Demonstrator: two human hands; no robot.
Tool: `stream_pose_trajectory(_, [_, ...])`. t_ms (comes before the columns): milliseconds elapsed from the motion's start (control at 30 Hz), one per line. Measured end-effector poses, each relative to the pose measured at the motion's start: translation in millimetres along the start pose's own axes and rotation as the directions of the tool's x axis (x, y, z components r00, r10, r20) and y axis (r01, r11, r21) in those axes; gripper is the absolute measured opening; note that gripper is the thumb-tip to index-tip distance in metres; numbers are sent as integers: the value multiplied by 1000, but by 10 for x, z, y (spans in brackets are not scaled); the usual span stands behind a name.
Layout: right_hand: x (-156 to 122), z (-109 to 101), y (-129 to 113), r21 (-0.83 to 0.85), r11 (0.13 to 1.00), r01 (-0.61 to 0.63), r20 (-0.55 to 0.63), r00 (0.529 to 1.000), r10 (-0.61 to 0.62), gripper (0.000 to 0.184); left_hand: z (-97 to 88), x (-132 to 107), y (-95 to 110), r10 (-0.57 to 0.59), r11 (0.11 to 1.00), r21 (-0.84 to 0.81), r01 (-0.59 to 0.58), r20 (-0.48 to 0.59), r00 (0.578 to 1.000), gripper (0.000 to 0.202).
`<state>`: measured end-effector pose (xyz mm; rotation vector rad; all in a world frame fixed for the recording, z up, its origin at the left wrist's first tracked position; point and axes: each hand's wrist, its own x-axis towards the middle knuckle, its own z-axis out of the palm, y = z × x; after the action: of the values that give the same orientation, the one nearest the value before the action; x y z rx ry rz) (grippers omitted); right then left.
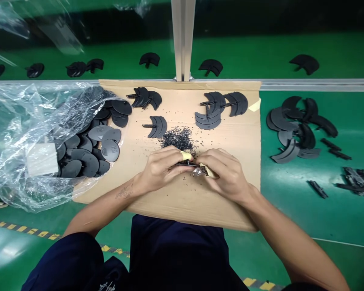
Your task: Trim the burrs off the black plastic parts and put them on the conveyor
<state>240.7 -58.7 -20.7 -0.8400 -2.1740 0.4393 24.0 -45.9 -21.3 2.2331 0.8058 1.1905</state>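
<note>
Over the cardboard sheet [182,202], my left hand [160,167] pinches a thin black plastic part [186,163], mostly covered by the fingers. My right hand [226,171] is closed at the part's right end, close to a small shiny piece [197,171]; what its fingers grip is hidden. Yellow tape wraps fingertips on both hands. Just beyond the hands lies a heap of tiny black pieces [177,138], with some scattered around it. Curved black plates with narrow stems rest farther back, one plate [157,127] left of the heap and another plate [208,119] to the right.
A clear plastic bag [21,113] spills black oval discs [111,150] onto the cardboard's left. Curved black pieces [306,135] and narrow black parts [356,180] lie on the green surface at right. A metal post [183,40] rises behind, with more black plates [210,66] beyond the rail.
</note>
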Motion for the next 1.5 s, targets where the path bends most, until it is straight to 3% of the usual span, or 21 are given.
stream_pose_trajectory(133, [12,-12,-22,97,992,-85,4,996,85,13,-19,24,57,-129,988,-71,136,89,988,17])
stream_pose_trajectory(233, [42,-21,-48,192,958,-215,-24,974,224,10,-64,36,73,-265,942,-157,297,195,944,27])
stream_pose_trajectory(300, [73,-30,-61,234,925,-300,-41,947,318,9,-89,42,47,-322,902,-226,369,218,921,33])
stream_pose_trajectory(400, [115,-46,-68,299,870,-393,-41,905,423,23,-92,45,-17,-379,838,-331,434,221,899,29])
stream_pose_trajectory(600, [114,-74,-37,410,774,-482,-136,807,575,31,-33,29,-80,-419,646,-578,499,277,865,36])
stream_pose_trajectory(700, [102,-89,-14,385,780,-494,-197,782,592,29,-39,18,-96,-447,606,-597,527,293,845,40])
stream_pose_trajectory(900, [94,-76,-9,342,802,-490,-218,788,575,24,-57,17,-139,-483,462,-670,581,360,798,42])
stream_pose_trajectory(1133, [114,-91,-32,360,785,-504,-232,767,598,29,-33,45,-95,-578,279,-722,633,400,711,42])
stream_pose_trajectory(1233, [124,-69,-73,379,788,-485,-176,798,576,27,-25,47,-63,-601,295,-698,652,395,695,44])
stream_pose_trajectory(1367, [108,-2,-99,323,847,-422,-115,871,477,19,-20,28,-46,-572,394,-629,671,404,714,56])
stream_pose_trajectory(1500, [91,26,-73,304,856,-418,-142,869,474,15,-11,20,-33,-525,484,-596,641,388,757,54])
